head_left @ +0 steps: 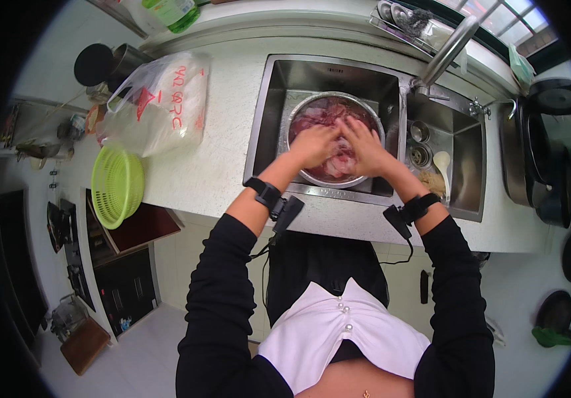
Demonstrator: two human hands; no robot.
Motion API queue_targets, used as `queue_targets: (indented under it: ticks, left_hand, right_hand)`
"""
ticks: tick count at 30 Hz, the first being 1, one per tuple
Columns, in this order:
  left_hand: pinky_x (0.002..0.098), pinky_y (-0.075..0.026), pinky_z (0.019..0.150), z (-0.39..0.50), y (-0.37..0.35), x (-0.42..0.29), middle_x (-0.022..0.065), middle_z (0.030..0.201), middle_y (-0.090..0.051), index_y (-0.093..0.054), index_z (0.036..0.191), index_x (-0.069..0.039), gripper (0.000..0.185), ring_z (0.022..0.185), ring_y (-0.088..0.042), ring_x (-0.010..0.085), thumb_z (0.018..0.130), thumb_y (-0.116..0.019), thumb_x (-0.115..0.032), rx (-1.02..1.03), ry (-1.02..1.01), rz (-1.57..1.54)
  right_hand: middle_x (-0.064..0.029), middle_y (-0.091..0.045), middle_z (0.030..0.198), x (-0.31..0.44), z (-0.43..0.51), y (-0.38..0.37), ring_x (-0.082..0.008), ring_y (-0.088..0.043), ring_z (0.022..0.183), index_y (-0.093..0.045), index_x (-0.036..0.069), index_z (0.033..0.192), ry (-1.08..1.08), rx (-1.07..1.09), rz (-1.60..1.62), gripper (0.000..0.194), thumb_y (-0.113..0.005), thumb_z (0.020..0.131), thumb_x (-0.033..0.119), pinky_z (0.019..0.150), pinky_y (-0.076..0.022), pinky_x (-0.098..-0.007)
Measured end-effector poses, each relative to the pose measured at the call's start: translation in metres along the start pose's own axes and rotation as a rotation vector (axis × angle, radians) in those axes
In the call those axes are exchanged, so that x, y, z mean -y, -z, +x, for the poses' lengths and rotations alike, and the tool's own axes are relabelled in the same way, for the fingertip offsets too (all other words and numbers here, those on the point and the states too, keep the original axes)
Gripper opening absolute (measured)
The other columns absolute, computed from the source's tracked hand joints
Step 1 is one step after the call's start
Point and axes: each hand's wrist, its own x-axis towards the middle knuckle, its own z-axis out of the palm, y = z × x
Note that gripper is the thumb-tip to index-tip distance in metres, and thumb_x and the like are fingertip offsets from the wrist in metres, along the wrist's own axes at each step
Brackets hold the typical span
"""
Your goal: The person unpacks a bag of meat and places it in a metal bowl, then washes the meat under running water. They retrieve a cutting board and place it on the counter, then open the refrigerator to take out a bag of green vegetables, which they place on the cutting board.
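Observation:
A round metal basin (378, 112) stands in the larger bowl of a stainless steel sink (333, 77). It holds pieces of raw meat (341, 164) in reddish liquid. My left hand (318, 144) reaches into the basin from the left, its fingertips blurred near the meat, so its grip is unclear. From the right comes my right hand (365, 147), fingers spread over the meat and close to the left hand. What lies under both palms is hidden.
A plastic bag with red printing (176, 99) and a green plastic colander (118, 188) sit left on the counter (231, 109). The faucet (447, 54) rises behind the sink divider. The smaller bowl holds a pale spoon (442, 166), a metal cup (419, 132) and a brown scrubber (430, 182).

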Motion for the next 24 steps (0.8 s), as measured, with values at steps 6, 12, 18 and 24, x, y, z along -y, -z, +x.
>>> queue_targets:
  ticks: [6,12,18,24]
  left_hand:
    - [0.0390,-0.036,0.086,-0.008,-0.031,-0.050,0.0170,0.104,-0.054,-0.055,0.102,-0.004,0.033,0.098,-0.050,0.0306,0.076,-0.050,-0.023,0.051,-0.185,-0.017]
    - [0.0359,-0.044,0.073,-0.007,-0.017,-0.070,0.0163,0.086,-0.060,-0.062,0.083,-0.003,0.019,0.080,-0.057,0.0305,0.066,-0.057,-0.009,0.084,-0.044,-0.377]
    - [0.0362,-0.045,0.061,-0.007,0.027,-0.068,0.0161,0.071,-0.060,-0.062,0.068,-0.002,0.009,0.067,-0.058,0.0310,0.063,-0.055,-0.003,-0.091,0.068,-0.427]
    - [0.0359,-0.038,0.085,-0.046,0.061,-0.025,0.0173,0.116,-0.046,-0.056,0.107,-0.006,0.032,0.102,-0.047,0.0314,0.077,-0.053,-0.018,-0.574,0.454,-0.568]
  right_hand:
    - [-0.0129,-0.049,0.111,0.034,-0.015,0.014,-0.0298,-0.046,0.104,-0.045,0.017,0.115,0.266,0.099,0.055,0.061,-0.067,0.058,0.020,0.087,-0.0357,-0.0431]
    - [-0.0111,-0.060,0.080,0.041,-0.021,0.020,-0.0283,-0.058,0.075,-0.051,0.015,0.095,0.205,-0.009,0.110,0.041,-0.066,0.056,0.016,0.061,-0.0450,-0.0379]
    - [-0.0119,-0.060,0.066,0.066,0.004,0.045,-0.0299,-0.059,0.066,-0.050,0.015,0.090,0.105,-0.040,-0.085,0.037,-0.065,0.057,0.023,0.056,-0.0448,-0.0388]
    - [-0.0187,-0.057,0.088,0.083,0.052,0.051,-0.0288,-0.056,0.084,-0.055,0.008,0.102,-0.317,0.273,0.089,0.043,-0.059,0.071,0.038,0.074,-0.0433,-0.0386]
